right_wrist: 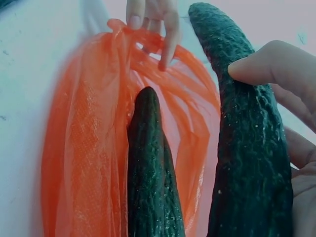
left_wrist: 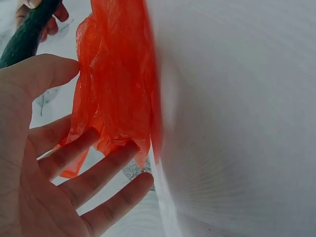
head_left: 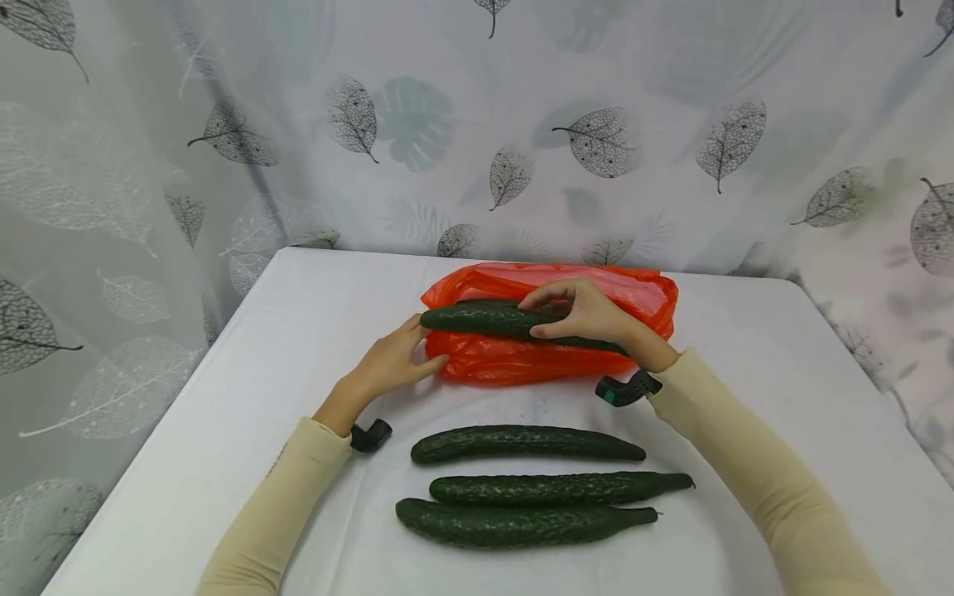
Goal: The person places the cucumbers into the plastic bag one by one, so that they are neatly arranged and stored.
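My right hand (head_left: 589,316) grips a dark green cucumber (head_left: 480,321) above the red plastic bag (head_left: 484,364), thumb on the near side and fingers on the far side. In the right wrist view that cucumber (right_wrist: 252,148) is held beside the bag's mouth, and more cucumbers (right_wrist: 148,163) lie inside the bag. My left hand (head_left: 391,358) is at the bag's left end with fingers spread. In the left wrist view its fingers (left_wrist: 106,173) are extended against the bag's plastic (left_wrist: 118,74), gripping nothing that I can see.
In front of the bag, three cucumbers lie crosswise on the white tabletop (head_left: 745,372): one nearer the bag (head_left: 522,443), then a second (head_left: 559,488) and a third (head_left: 522,524) close together. A leaf-patterned curtain (head_left: 462,108) hangs behind the table.
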`<state>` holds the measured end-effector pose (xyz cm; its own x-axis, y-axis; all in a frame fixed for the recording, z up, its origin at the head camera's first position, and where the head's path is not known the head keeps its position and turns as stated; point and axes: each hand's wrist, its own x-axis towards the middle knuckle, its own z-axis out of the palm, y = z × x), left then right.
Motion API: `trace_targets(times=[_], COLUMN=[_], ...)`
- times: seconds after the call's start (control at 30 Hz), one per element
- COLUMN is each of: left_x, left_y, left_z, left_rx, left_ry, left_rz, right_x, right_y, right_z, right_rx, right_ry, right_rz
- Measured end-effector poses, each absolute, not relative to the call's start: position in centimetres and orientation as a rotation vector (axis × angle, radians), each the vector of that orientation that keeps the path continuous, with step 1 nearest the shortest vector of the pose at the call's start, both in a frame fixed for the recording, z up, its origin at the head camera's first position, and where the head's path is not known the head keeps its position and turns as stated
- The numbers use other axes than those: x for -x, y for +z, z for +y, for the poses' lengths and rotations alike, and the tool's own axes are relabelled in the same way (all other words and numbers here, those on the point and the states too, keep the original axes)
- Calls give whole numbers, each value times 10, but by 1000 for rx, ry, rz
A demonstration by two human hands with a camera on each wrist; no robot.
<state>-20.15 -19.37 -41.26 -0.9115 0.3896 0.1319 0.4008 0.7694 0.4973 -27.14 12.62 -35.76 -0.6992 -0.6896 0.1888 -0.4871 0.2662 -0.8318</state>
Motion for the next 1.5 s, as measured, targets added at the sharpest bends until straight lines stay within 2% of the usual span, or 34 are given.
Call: trace_targets(times=[0.57,0.83,1.23,1.5], left_x=[200,200,200,200], left_y=[-411,-410,-412,-409], left_z=[-192,-191,-192,-191], left_rx=[703,696,666,663], left_ry=[-815,-783,-783,-776], left_rz=[-2911,-2905,-2917,-2890], right_x=[289,293,287,287], right_y=[-377,-383,-387,-392], right_z=[126,136,145,144], right_rx=[1078,1042,945,997], right_ry=[-1493,-1396,-1362,-1335], right_rz=[2292,2355,2386,2398])
